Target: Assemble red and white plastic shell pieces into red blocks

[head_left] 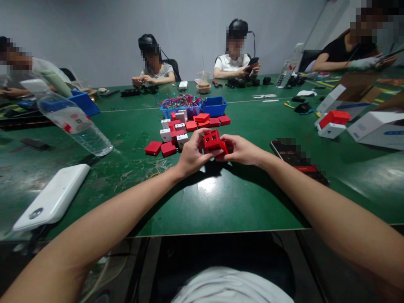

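Observation:
My left hand (193,155) is closed around a small red plastic housing (211,139) with square dark openings in its face. A second red plastic piece (224,147) sits against it at an angle, and my right hand (239,150) pinches that one. Whether the two pieces are joined I cannot tell; fingers cover their edges. Just beyond my hands lie several red boxes (168,148) and several white boxes (165,135) of similar size, grouped together on the green table (202,210).
Behind the boxes stand a blue bin (216,106) and a heap of coloured wires (183,101). At left are a water bottle (75,120) and a white power bank (53,195). A phone (296,160) and open cartons (378,130) lie right. Several people sit around the table.

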Motion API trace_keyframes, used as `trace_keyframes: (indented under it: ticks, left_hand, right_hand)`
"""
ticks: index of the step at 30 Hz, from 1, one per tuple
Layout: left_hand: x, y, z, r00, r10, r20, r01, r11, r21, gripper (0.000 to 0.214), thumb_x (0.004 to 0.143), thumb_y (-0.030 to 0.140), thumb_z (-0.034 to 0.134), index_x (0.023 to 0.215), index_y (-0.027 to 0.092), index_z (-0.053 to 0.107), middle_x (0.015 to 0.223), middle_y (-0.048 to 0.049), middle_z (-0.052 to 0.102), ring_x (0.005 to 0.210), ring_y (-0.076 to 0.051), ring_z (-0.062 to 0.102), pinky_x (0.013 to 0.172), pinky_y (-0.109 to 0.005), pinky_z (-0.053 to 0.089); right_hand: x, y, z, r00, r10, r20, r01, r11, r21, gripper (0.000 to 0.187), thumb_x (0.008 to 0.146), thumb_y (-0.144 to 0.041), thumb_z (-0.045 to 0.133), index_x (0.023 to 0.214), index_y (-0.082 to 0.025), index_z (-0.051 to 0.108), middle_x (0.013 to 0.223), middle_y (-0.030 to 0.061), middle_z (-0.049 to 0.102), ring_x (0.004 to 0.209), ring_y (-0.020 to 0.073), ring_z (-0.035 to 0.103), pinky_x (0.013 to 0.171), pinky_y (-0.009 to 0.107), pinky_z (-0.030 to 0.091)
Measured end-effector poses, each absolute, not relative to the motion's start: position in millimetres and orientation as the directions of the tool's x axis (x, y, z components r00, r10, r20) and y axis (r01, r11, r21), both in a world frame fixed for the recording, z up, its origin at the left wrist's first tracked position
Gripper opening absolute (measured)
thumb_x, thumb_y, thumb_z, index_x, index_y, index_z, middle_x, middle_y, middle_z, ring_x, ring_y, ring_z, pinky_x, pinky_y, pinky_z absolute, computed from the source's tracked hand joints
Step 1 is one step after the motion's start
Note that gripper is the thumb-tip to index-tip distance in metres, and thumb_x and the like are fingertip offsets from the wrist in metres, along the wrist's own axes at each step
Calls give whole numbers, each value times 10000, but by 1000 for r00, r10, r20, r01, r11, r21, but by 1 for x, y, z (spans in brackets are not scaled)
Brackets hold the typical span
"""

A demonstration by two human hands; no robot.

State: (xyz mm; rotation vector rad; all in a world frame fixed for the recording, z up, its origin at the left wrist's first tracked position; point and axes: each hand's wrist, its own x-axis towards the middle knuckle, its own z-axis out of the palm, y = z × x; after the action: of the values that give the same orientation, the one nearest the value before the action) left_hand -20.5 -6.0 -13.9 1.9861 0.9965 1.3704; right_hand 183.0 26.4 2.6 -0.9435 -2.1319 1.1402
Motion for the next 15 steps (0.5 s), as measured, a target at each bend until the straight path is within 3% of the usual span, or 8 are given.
trace_keyframes:
  ticks: [5,10,15]
  left_hand:
    - [-23,-8,-13,351,700,622,408,-712,571,604,793,480,737,1259,190,486,1113,-89,664,829,-158,650,731,-282,539]
    - [-24,-8,-14,445,580,682,397,-811,430,588,821,435,730,1289,186,475,1098,-92,662,767,-139,614,703,-277,528]
    - [-25,-8,-15,535,524,663,382,-850,363,554,845,495,692,1284,209,509,1023,-72,673,780,-153,620,727,-297,534]
  right_hand:
    - [182,24,2,-635,741,218,361,534,-764,485,664,-308,821,1093,-191,629,1049,47,708,928,223,650,854,351,501]
    - [182,22,4,-655,717,239,358,573,-737,466,690,-333,803,1089,-202,601,1037,48,695,930,226,654,860,352,496]
    - [182,18,8,-684,684,253,335,603,-724,435,714,-292,751,1097,-218,557,1033,38,691,942,220,653,834,324,482]
